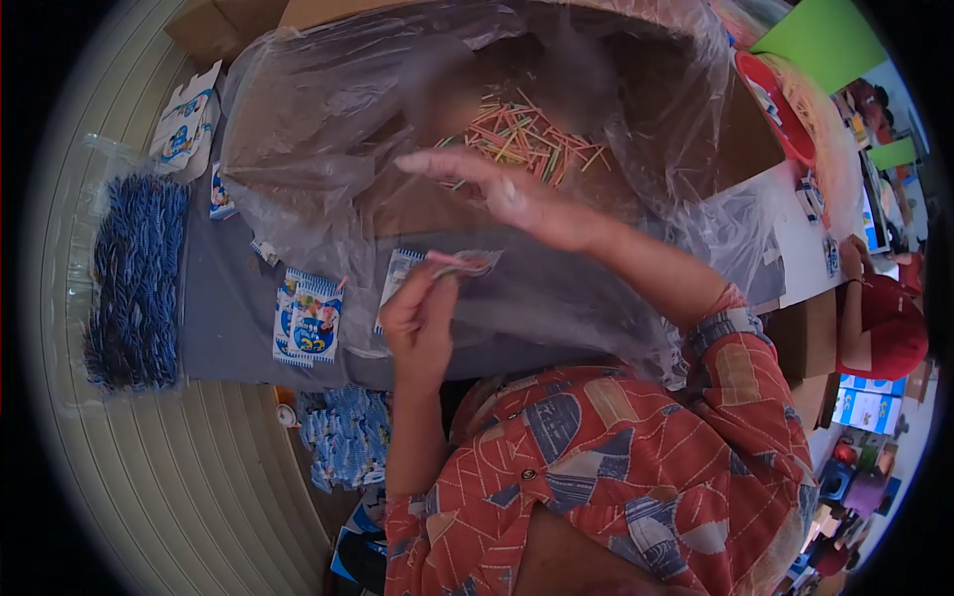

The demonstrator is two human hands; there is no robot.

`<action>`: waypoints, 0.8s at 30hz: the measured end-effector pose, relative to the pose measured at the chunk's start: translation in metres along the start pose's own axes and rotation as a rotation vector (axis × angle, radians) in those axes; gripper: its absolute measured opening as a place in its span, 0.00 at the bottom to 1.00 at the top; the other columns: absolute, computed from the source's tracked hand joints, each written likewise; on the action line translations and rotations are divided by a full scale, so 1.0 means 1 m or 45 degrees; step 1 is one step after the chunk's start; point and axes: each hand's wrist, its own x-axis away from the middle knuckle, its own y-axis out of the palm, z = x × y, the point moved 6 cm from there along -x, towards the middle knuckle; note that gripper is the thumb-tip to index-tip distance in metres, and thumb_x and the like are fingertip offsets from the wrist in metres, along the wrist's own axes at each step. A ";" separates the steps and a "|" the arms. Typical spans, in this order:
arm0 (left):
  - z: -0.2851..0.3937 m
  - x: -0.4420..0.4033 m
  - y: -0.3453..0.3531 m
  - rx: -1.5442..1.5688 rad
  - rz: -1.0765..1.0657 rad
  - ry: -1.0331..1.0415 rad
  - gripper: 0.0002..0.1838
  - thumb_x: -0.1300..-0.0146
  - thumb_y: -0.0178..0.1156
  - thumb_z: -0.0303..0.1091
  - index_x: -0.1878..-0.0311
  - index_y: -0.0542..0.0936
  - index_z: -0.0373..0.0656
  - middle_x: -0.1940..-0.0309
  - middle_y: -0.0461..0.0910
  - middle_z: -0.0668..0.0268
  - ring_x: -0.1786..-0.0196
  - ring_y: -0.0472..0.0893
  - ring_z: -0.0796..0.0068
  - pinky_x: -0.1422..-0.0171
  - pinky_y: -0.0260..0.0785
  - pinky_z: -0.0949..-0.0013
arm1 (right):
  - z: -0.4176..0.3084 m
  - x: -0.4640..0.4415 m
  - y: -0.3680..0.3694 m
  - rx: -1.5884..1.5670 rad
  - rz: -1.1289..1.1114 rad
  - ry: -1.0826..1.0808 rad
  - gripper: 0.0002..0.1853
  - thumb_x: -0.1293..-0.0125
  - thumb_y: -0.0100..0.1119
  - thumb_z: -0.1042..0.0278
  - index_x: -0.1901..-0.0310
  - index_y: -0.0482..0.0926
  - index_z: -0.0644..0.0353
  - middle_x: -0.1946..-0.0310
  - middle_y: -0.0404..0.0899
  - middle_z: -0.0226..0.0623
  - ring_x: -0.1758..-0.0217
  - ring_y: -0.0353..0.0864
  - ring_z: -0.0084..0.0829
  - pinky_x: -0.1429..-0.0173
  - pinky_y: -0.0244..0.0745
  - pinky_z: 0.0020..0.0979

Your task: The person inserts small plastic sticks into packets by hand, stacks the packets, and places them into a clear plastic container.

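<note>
My left hand (419,313) pinches a small clear packet (472,263) with pinkish sticks in it, above the grey cloth. Farther up, my right hand (497,189) is stretched out with its fingers pointing left and nothing visible in it. It hovers over the near side of a large cardboard box (740,144) lined with clear plastic. Thin pink, green and yellow sticks (527,134) lie loose in that box. Beside my left hand is a blue-and-white printed packet (397,273), partly covered by plastic. Similar packets (313,318) overlap farther left.
A clear bag of dark blue packets (137,278) lies at the far left. More blue packets (348,437) are below the table's near edge. A red tray (780,109) and a green sheet (825,45) are at upper right. A co-worker in red (879,323) is at right.
</note>
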 end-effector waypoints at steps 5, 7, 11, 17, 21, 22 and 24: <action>0.027 0.022 -0.102 -0.416 0.361 0.073 0.10 0.30 0.56 0.24 0.50 0.82 0.31 0.59 0.83 0.64 0.57 0.78 0.77 0.49 0.70 0.72 | 0.073 -0.036 -0.097 0.962 0.169 0.538 0.31 0.28 0.50 0.42 0.31 0.71 0.54 0.32 0.71 0.43 0.27 0.66 0.47 0.26 0.58 0.53; 0.025 0.019 -0.130 -0.538 0.335 0.085 0.10 0.30 0.57 0.25 0.49 0.82 0.32 0.61 0.83 0.62 0.55 0.79 0.73 0.48 0.71 0.67 | 0.095 -0.039 -0.110 1.263 0.092 0.749 0.31 0.29 0.52 0.42 0.31 0.71 0.54 0.30 0.68 0.45 0.26 0.64 0.50 0.27 0.57 0.58; 0.046 0.008 -0.109 -1.801 0.402 0.379 0.12 0.34 0.61 0.27 0.48 0.82 0.37 0.55 0.80 0.57 0.46 0.73 0.55 0.42 0.66 0.53 | 0.132 -0.043 -0.117 1.638 0.070 0.729 0.32 0.33 0.58 0.45 0.32 0.72 0.51 0.27 0.63 0.44 0.24 0.56 0.57 0.29 0.50 0.71; 0.059 0.012 -0.047 -1.754 0.312 0.766 0.10 0.35 0.62 0.26 0.51 0.83 0.39 0.50 0.78 0.56 0.44 0.72 0.53 0.44 0.66 0.51 | 0.113 -0.033 -0.095 1.808 -0.119 0.548 0.25 0.36 0.60 0.49 0.41 0.78 0.54 0.33 0.69 0.41 0.29 0.62 0.52 0.32 0.55 0.70; 0.037 0.008 -0.016 -1.556 0.031 0.821 0.07 0.35 0.63 0.28 0.56 0.84 0.40 0.54 0.79 0.57 0.48 0.74 0.54 0.46 0.67 0.53 | 0.112 -0.024 -0.108 2.082 -0.016 0.538 0.22 0.33 0.56 0.52 0.44 0.78 0.58 0.36 0.72 0.44 0.35 0.69 0.47 0.33 0.62 0.63; 0.034 0.007 -0.011 -1.502 -0.028 0.867 0.07 0.35 0.63 0.28 0.56 0.84 0.40 0.54 0.79 0.57 0.48 0.74 0.54 0.46 0.67 0.53 | 0.121 -0.025 -0.110 2.152 0.015 0.536 0.23 0.32 0.54 0.51 0.43 0.78 0.58 0.36 0.72 0.45 0.36 0.71 0.46 0.33 0.64 0.61; 0.022 0.004 -0.010 -1.571 -0.047 0.737 0.06 0.35 0.62 0.30 0.58 0.84 0.39 0.56 0.79 0.57 0.50 0.76 0.54 0.46 0.68 0.52 | 0.141 -0.028 -0.106 2.266 0.024 0.487 0.24 0.30 0.51 0.51 0.42 0.76 0.60 0.36 0.73 0.48 0.39 0.74 0.44 0.32 0.68 0.57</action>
